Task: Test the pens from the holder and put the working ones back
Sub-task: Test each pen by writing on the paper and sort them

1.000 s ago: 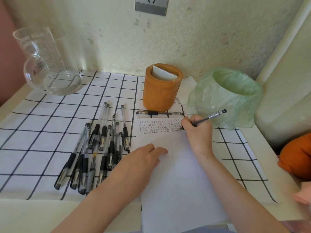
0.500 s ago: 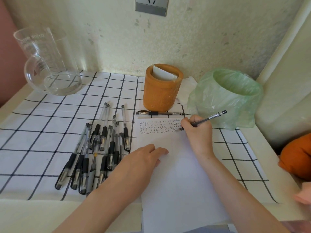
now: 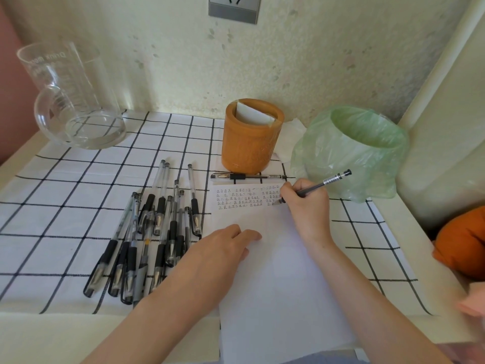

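Note:
My right hand [image 3: 307, 206] grips a black gel pen [image 3: 325, 183] with its tip on the white sheet of paper [image 3: 275, 271], at the right end of several rows of small written marks [image 3: 246, 199]. My left hand [image 3: 217, 253] lies flat on the sheet's left edge, fingers spread. The orange-brown pen holder [image 3: 250, 143] stands behind the sheet with only a white card inside. One capped pen [image 3: 248, 176] lies across the sheet's top edge. A pile of several black gel pens [image 3: 154, 232] lies on the checked cloth to the left.
A clear glass jug [image 3: 70, 101] stands at the back left. A small bin lined with a green plastic bag [image 3: 354, 151] sits right of the holder. An orange object [image 3: 464, 240] lies at the right edge. A wall socket [image 3: 233, 9] is above.
The pen tip has shifted slightly down and right along the written rows. My left hand stays in place on the paper.

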